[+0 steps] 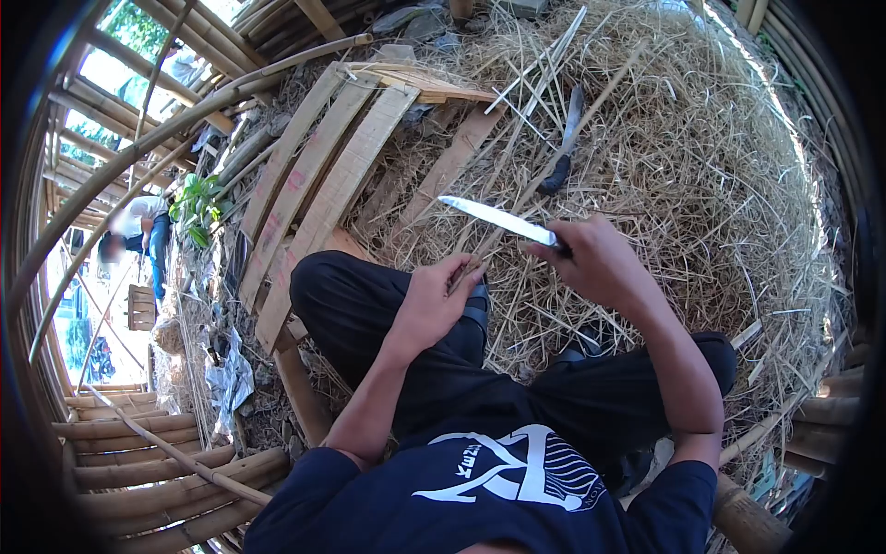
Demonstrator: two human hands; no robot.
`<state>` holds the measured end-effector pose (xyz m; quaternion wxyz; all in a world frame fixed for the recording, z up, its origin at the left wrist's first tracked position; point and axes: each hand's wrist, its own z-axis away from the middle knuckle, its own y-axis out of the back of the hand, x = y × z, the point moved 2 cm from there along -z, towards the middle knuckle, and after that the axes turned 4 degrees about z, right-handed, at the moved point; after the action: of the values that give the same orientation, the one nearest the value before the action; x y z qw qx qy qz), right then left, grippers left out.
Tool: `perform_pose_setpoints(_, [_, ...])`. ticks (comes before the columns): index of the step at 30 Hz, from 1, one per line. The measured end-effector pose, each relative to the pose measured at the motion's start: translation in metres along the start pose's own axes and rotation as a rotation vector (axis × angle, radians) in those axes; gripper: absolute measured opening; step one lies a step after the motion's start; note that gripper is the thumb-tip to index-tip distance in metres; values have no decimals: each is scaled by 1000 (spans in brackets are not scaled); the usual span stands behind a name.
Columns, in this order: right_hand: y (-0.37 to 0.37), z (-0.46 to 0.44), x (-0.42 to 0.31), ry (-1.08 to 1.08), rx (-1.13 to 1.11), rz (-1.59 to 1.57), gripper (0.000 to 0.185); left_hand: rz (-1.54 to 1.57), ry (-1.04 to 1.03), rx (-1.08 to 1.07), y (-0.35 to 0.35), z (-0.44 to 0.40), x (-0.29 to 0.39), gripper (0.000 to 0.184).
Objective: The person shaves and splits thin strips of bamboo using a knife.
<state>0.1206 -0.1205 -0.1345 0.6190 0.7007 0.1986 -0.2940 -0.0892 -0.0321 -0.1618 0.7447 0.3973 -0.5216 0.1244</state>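
My right hand [598, 263] is closed around the dark handle of a knife [498, 219], its bright blade pointing to the left. The fingers of my left hand [432, 303] are closed on the near end of a long thin bamboo strip [602, 98], which runs away up and to the right. The blade passes close to the strip; whether they touch I cannot tell. Beyond my hands, a second, longer knife with a black handle [556, 175] lies on the straw. Several pale split strips [546, 63] lie beside it.
Straw and shavings [701, 203] cover the ground before my crossed legs. Wooden slats [318, 171] lie to the left, with bamboo poles [185, 120] behind them. A person [152, 231] is bent over at the far left, near a wooden crate [141, 307]. Bamboo rails [166, 462] stand at lower left.
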Motion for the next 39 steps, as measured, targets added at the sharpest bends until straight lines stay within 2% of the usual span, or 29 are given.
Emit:
perform_pose_setpoints(4, [-24, 0, 6, -58, -72, 28, 35, -80, -124, 129, -10, -12, -1, 23])
perform_pose_setpoints(10, [-49, 1, 12, -169, -39, 37, 33, -70, -161, 109, -23, -19, 8, 21])
perform_pose_setpoints(13, [-57, 2, 14, -182, -58, 60, 27, -159, -215, 131, -26, -22, -2, 18])
perform_pose_setpoints(16, [-61, 1, 12, -199, -68, 66, 20, -88, -234, 144, -31, -23, -3, 15])
perform_pose_setpoints(18, [-63, -1, 15, -305, -51, 36, 19, -92, -263, 150, -34, -23, 1, 15])
perform_pose_setpoints(28, [-79, -21, 46, -307, 6, 226, 15, -233, -363, 227, -49, -26, -12, 14])
perform_pose_setpoints(30, [-72, -26, 58, -340, 20, 188, 14, -237, -308, 223, -51, -20, -12, 14])
perform_pose_setpoints(32, [-54, -34, 78, -459, -83, 248, 19, -253, -251, 214, -52, -11, -11, 15])
perform_pose_setpoints(34, [-42, -32, 97, -663, 56, 154, 19, -249, -185, 198, -54, -3, -12, 16])
perform_pose_setpoints(35, [-35, -31, 99, -591, 99, 326, 21, -277, -148, 158, -52, -1, -15, 19])
perform_pose_setpoints(39, [-33, -26, 68, -542, 79, 138, 21, -325, -208, 248, -40, -3, -20, 25])
